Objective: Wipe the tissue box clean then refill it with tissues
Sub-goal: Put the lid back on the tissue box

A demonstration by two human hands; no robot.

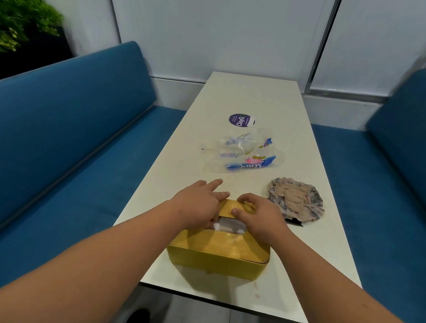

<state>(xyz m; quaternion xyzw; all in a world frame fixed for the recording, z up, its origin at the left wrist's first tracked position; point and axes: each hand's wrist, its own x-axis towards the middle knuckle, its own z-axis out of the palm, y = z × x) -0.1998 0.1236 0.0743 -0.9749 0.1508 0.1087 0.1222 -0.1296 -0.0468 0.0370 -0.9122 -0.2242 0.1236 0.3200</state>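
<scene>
Head view: a yellow box (219,249) sits on the near end of a long white table (261,98). The box has a slot in its top, and white tissue (229,225) shows in the slot.

Both hands are on the far part of the box top. The left hand (196,204) lies on the left side with its fingers mostly straight. One finger points out past the box over the table. Its thumb side is down by the slot, close to the tissue, but I cannot tell if it pinches the tissue. The right hand (259,214) lies on the right side. Its fingers bend a little over the far edge of the lid and press on it. Its thumb points left along the lid, just above the slot.

A crumpled cloth (296,198) lies on the table just to the right of the box, near the right hand. It is tan with grey and pink marks. Farther away, in the middle of the table, lies a clear plastic wrapper (242,152) with blue and pink print. It looks flat. Past it is a round purple sticker (241,120) on the table top.

Blue benches (59,122) stand on both sides of the table. Green plants (13,16) show in the top corners.
</scene>
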